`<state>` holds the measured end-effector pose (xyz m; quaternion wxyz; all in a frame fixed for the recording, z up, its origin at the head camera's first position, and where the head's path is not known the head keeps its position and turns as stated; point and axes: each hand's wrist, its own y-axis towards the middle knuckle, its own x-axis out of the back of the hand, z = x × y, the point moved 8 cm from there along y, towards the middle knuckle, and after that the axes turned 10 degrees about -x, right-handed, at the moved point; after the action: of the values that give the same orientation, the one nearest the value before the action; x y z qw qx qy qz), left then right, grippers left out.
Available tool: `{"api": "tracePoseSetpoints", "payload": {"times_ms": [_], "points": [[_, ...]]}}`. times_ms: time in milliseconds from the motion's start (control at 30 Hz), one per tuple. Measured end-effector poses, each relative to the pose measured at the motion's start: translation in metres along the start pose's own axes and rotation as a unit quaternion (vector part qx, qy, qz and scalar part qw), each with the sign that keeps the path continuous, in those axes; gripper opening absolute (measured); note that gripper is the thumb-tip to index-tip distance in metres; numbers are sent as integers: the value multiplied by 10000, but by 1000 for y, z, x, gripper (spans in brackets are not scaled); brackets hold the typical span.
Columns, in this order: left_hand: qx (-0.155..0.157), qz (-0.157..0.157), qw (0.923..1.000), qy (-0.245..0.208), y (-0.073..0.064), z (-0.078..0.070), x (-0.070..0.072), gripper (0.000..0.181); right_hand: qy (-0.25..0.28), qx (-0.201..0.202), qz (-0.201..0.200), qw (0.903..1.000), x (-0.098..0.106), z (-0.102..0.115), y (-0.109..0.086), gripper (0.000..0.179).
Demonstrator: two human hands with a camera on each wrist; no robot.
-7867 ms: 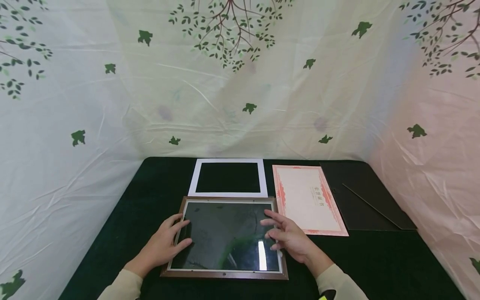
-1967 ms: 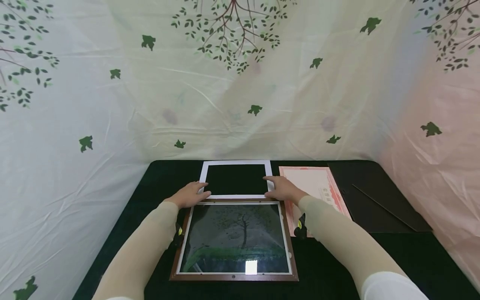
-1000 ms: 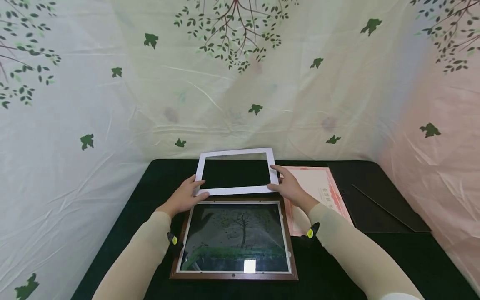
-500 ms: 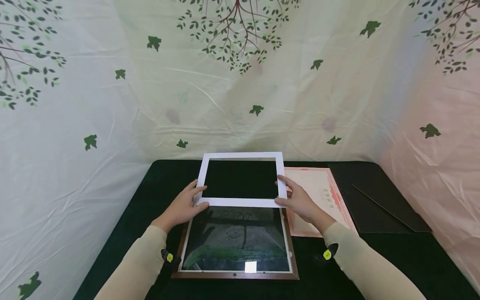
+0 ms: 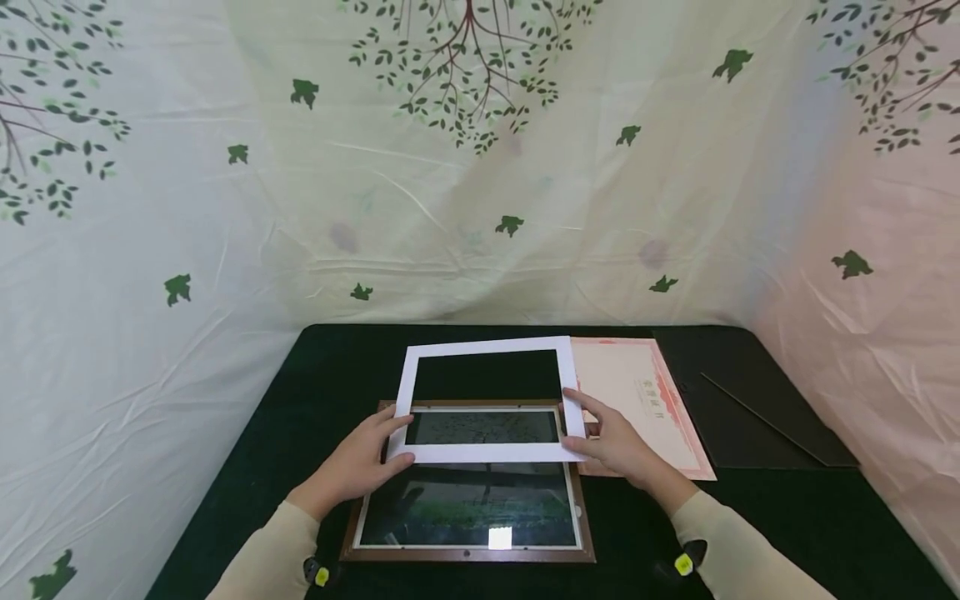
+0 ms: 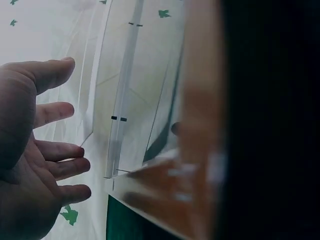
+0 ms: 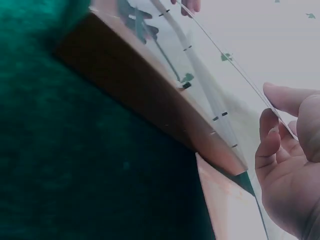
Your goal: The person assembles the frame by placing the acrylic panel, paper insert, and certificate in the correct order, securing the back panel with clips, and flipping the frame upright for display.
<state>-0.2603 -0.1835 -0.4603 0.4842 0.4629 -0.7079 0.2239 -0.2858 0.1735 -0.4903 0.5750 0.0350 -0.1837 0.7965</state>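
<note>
A white picture mat with a rectangular opening hangs tilted above a brown picture frame, its front border overlapping the frame's glass in the head view. My left hand grips the mat's left border near the front corner. On the opposite side, my right hand pinches the right border, thumb on top and fingers curled beneath. The right wrist view shows the mat edge-on as a thin sheet between thumb and fingers of that hand. Below it lies the frame, back side up.
A pink-bordered certificate lies right of the frame, partly behind my right hand. Beyond it is a black backing board with a thin diagonal strip. Dark green cloth covers the table; a leaf-patterned curtain stands behind.
Both hands let go of the frame, reached to the mat behind it and lifted it. They have since brought it toward me, over the frame's rear half. Frame, certificate and board stay put.
</note>
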Motion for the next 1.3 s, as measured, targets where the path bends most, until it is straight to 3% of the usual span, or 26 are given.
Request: {"api": "tracePoseSetpoints", "payload": {"times_ms": [600, 1000, 1300], "points": [[413, 334, 9986, 65, -34, 0, -10, 55, -646, -209, 493, 9965, -20, -20, -36, 82], [134, 160, 9969, 761, -35, 2, -10, 68, -1163, -77, 692, 9908, -23, -20, -46, 83], [177, 307, 9975, 609, -35, 3, -19, 70, -1344, 87, 758, 9880, -28, -19, -56, 83]]}}
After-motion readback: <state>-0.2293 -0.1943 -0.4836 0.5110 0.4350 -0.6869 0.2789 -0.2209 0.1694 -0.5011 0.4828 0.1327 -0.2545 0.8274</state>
